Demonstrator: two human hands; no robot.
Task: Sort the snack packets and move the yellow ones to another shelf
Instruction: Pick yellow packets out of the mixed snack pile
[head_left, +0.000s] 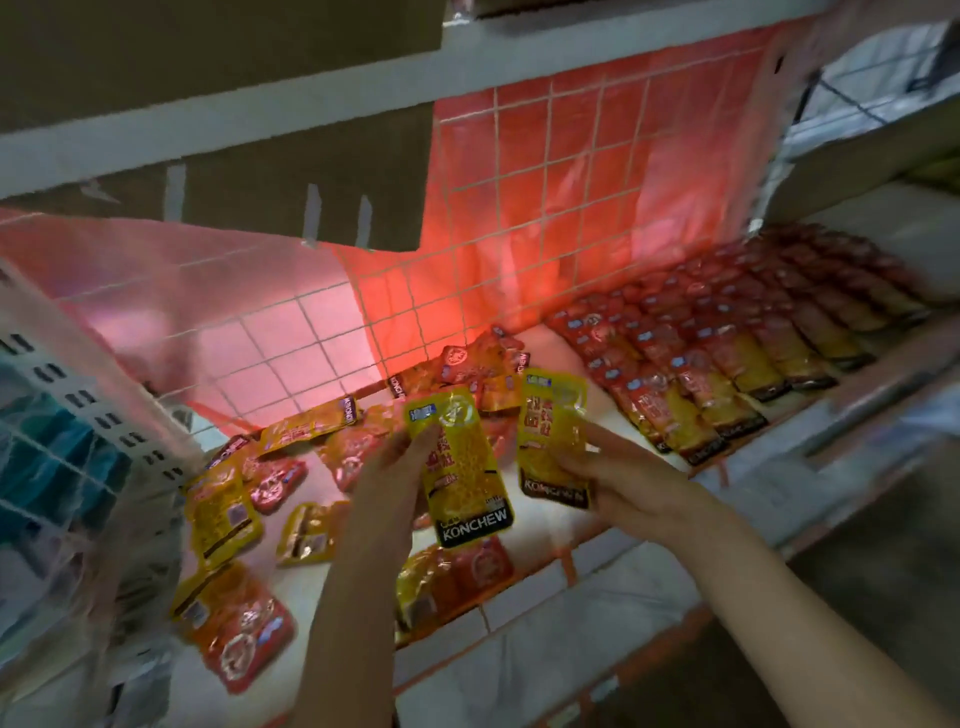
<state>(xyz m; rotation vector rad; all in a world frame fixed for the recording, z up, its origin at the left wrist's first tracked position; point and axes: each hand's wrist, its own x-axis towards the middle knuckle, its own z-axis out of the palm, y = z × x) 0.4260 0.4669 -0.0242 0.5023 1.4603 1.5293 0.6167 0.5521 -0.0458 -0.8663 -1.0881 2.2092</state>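
The left hand pinches one yellow KONCHEW packet near centre frame, thumb on its front and fingers curled behind. At its three o'clock, the right hand grips a second yellow packet by its lower edge. Loose red and yellow packets lie scattered on the white shelf toward eight o'clock, while neat rows of red packets fill the two o'clock side.
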